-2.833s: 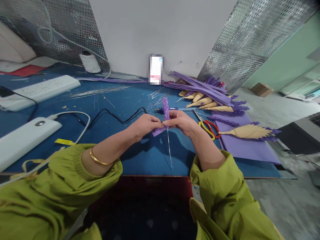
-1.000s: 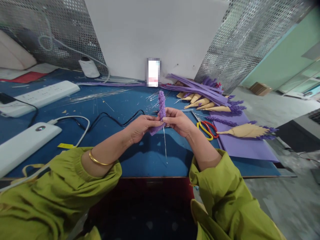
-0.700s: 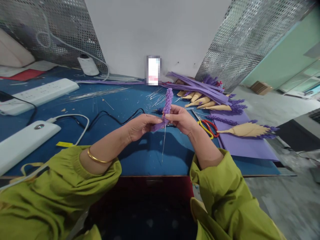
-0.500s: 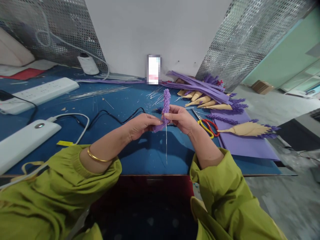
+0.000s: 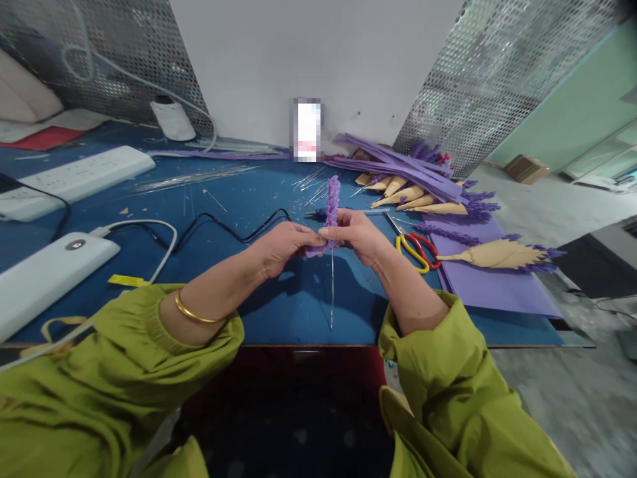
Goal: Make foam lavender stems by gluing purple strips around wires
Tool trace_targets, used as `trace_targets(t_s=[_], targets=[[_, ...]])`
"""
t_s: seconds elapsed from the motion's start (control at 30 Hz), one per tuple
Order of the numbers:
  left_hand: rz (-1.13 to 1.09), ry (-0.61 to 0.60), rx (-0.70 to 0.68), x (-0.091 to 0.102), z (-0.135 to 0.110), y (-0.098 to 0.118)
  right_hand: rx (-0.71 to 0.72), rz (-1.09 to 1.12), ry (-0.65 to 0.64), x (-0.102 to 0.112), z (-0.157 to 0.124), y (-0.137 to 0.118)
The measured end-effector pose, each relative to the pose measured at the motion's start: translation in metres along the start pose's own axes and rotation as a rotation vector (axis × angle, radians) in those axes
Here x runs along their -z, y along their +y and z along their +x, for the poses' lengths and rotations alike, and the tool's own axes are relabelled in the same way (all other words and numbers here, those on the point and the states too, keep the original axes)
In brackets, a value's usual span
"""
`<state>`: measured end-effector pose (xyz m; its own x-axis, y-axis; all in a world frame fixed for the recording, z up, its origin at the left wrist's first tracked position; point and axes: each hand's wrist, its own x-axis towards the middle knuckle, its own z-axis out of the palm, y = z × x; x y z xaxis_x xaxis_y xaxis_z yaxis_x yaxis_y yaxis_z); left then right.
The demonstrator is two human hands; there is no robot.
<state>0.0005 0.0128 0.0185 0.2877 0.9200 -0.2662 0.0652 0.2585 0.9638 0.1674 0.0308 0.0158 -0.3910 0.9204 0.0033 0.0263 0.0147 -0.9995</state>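
Note:
A purple paper lavender flower (image 5: pixel 333 198) stands upright on a thin wire stem (image 5: pixel 332 292) that hangs below my hands. My right hand (image 5: pixel 359 232) pinches the lower part of the flower between thumb and fingers. From the left, my left hand (image 5: pixel 289 244) grips the loose end of the purple paper strip (image 5: pixel 315 251) at the flower's base. The fingertips of both hands almost meet there and partly hide the strip. Just behind the hands lies a dark blue tool (image 5: pixel 319 214) with a pointed tip, partly covered.
Scissors (image 5: pixel 417 252) with red and yellow handles lie right of my hands. Purple sheets (image 5: pixel 497 289), a wrapped lavender bunch (image 5: pixel 492 255) and purple strips (image 5: pixel 408 166) are beyond. Loose wires (image 5: pixel 189 178), a black cable (image 5: pixel 219 222) and white power strips (image 5: pixel 84 174) lie left.
My hands have drawn slightly closer at the flower's base, and less of the loose strip shows. The right thumb has shifted left across the flower. The camera view has moved a little.

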Motion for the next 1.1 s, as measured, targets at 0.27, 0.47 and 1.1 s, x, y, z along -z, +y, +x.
trace_targets(t_s=[0.27,0.47,1.1], targets=[[-0.066,-0.003,0.046,0.000,0.002,-0.002,0.013,0.027,0.094,-0.008,0.002,0.005],[-0.038,-0.009,-0.036,0.002,0.001,-0.001,0.047,-0.005,0.187,-0.011,0.002,0.006],[-0.069,0.122,-0.061,-0.003,0.006,-0.014,0.039,0.020,0.220,-0.015,0.006,0.012]])
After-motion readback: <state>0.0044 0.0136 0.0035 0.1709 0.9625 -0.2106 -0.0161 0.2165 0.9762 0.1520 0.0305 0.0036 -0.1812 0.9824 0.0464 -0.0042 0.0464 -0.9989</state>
